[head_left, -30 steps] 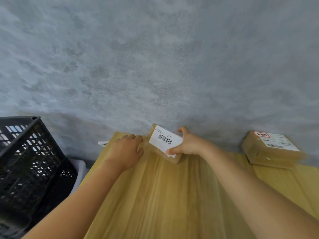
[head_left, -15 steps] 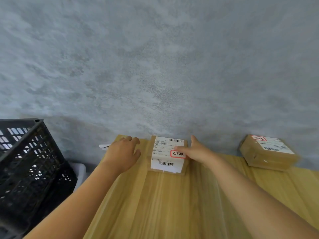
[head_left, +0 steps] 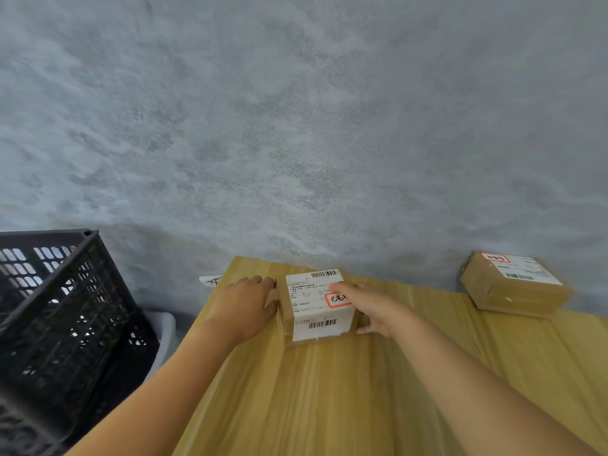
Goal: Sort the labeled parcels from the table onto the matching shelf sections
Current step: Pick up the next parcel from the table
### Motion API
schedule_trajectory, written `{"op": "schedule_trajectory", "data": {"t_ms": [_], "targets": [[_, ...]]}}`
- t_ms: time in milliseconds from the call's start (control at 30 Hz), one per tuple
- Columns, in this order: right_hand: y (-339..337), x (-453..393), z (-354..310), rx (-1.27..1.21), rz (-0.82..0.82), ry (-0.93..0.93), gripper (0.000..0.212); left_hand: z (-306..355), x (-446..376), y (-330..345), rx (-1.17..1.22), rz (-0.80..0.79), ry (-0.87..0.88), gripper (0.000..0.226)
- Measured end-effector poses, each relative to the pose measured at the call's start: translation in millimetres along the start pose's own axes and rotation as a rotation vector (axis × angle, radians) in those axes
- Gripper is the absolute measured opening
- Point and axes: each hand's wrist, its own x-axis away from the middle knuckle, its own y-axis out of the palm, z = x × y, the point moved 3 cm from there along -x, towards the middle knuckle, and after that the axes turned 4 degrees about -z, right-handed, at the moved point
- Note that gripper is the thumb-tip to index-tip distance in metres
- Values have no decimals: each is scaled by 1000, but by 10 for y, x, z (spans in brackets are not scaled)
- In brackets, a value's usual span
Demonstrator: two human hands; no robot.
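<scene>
Crate (head_left: 56, 324) cut off left, red-bordered sticker (head_left: 337, 300) partly hidden by right hand (head_left: 375, 311)

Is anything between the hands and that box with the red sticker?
No. Both hands are already on the box: the left hand at its left side, the right hand across its top and right side.
</scene>
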Motion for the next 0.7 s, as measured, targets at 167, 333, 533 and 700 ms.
{"op": "schedule_trajectory", "data": {"t_ms": [167, 333, 533, 700], "targets": [[73, 187, -69, -175, -4, -59, 41, -11, 64, -127, 7, 50, 13, 31], [-88, 496, -41, -186, 48, -115, 49, 55, 49, -267, 20, 90, 85, 35], [-396, 998, 153, -176, 139, -176, 49, 376, 11, -358, -38, 71, 172, 43], [-715, 1509, 448, -298, 318, -213, 59, 909, 64, -420, -46, 73, 266, 43]]}}
